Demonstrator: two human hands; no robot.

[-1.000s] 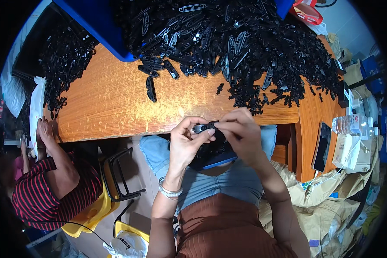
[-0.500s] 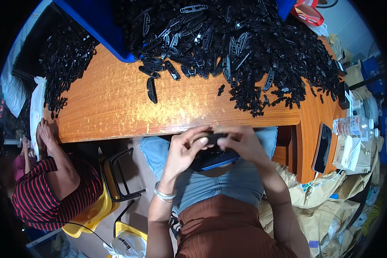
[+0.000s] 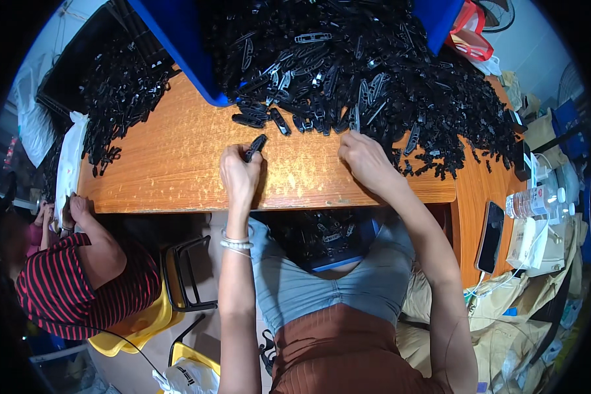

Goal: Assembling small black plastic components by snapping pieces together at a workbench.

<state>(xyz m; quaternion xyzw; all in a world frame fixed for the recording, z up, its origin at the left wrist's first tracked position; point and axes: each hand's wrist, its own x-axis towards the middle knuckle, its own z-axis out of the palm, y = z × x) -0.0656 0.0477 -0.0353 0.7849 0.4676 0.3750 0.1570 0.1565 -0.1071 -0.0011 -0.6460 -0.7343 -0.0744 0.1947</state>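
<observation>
My left hand (image 3: 240, 172) is over the table, its fingers closed round a long, narrow black plastic piece (image 3: 255, 147) that sticks up past the fingertips. To the right, my right hand (image 3: 366, 159) reaches to the near edge of the pile of black parts (image 3: 322, 85). Its fingers are bent together, and whatever they pinch is hidden under them. A long black piece with a pale outline (image 3: 354, 118) lies just beyond those fingertips. Much smaller black parts (image 3: 433, 157) are heaped beside my right hand. Below the table edge, a blue tray (image 3: 338, 264) with black parts rests by my lap.
A blue bin (image 3: 177, 52) lies behind the pile. Another heap of black parts (image 3: 121, 98) covers the left side. A phone (image 3: 490, 236) on a cable and clear bottles (image 3: 532, 202) are at the right. A person in a striped shirt (image 3: 79, 279) sits at the left.
Both hands have moved from above my lap, where they were together at a dark object, up onto the table and apart. My left hand has taken a long black piece lying there.
</observation>
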